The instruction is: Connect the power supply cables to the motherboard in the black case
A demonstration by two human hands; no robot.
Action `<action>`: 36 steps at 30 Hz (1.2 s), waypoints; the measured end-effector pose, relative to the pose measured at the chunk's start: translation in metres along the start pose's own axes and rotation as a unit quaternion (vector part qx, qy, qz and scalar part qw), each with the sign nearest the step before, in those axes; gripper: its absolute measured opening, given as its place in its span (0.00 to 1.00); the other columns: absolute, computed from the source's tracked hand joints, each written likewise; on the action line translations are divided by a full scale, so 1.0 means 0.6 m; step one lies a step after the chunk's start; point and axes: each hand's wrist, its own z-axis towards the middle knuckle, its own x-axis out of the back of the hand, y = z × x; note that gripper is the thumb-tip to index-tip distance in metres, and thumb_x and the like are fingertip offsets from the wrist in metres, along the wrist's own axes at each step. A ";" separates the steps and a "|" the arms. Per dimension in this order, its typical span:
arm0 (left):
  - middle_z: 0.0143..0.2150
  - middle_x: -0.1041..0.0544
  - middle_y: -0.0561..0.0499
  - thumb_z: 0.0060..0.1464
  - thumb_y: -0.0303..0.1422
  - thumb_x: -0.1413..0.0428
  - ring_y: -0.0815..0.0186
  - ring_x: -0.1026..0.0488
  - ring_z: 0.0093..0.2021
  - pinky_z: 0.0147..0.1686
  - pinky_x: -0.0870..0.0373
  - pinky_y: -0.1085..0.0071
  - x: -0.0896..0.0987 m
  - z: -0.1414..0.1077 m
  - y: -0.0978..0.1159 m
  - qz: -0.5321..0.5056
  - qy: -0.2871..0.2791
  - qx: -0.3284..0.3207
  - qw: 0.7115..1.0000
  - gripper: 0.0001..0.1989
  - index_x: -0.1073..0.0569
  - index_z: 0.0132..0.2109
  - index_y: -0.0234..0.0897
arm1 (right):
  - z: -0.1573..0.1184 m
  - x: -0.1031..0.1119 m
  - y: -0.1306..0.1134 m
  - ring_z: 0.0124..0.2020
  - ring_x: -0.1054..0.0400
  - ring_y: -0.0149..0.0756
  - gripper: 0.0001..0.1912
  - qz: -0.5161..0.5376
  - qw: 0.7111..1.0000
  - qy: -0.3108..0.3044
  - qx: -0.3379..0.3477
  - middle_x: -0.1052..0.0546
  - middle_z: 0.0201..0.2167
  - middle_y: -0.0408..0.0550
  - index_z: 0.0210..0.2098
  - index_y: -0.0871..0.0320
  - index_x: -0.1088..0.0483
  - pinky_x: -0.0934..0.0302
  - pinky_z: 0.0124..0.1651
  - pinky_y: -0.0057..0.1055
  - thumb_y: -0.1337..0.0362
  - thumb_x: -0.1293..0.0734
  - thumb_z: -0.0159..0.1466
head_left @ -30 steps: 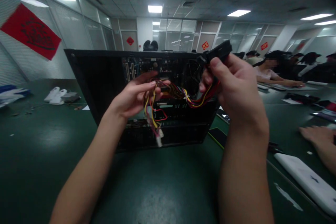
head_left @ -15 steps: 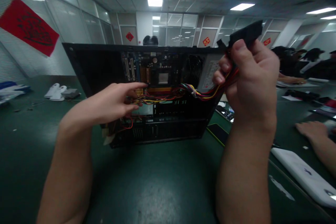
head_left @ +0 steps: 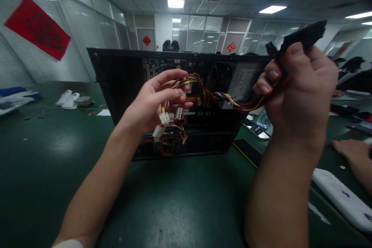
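Note:
An open black computer case stands on the green table, showing a fan and a power supply. My left hand is closed round a bundle of coloured cables in front of the case. White connectors dangle below its fingers. Raised at the case's right, my right hand grips black connectors between thumb and fingers, with the cables running through its palm. The palm side of that hand hides part of the cables.
A phone with a green edge lies right of the case, with a white case farther right. Another person's hand rests at the right edge. White objects and a grey box are at left.
My left hand has moved right and up with the cables, drawing white connectors into view. My right hand has shifted right with the black connectors. The view has shifted slightly.

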 end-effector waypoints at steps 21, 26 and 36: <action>0.49 0.19 0.44 0.55 0.40 0.35 0.57 0.20 0.46 0.48 0.21 0.60 0.035 -0.013 -0.007 0.192 -0.098 -0.047 0.975 0.31 0.32 0.63 0.38 | -0.056 -0.079 0.041 0.17 0.33 0.30 0.20 -0.123 0.888 -0.333 -0.291 0.27 0.22 0.40 0.36 0.56 0.32 0.44 0.15 0.23 0.45 0.28 0.61; 0.50 0.19 0.45 0.53 0.36 0.34 0.57 0.19 0.44 0.45 0.20 0.63 0.035 -0.018 -0.003 0.233 -0.076 -0.078 0.966 0.31 0.30 0.63 0.38 | -0.060 -0.089 0.054 0.24 0.26 0.35 0.20 -0.091 0.875 -0.343 -0.330 0.24 0.26 0.42 0.37 0.57 0.31 0.34 0.22 0.26 0.47 0.27 0.61; 0.42 0.17 0.49 0.56 0.34 0.36 0.62 0.19 0.40 0.42 0.24 0.71 0.061 -0.016 -0.002 0.360 -0.060 -0.147 0.919 0.23 0.26 0.59 0.38 | -0.057 -0.081 0.072 0.29 0.24 0.33 0.17 -0.142 0.873 -0.328 -0.331 0.23 0.28 0.45 0.31 0.58 0.28 0.32 0.28 0.24 0.50 0.27 0.62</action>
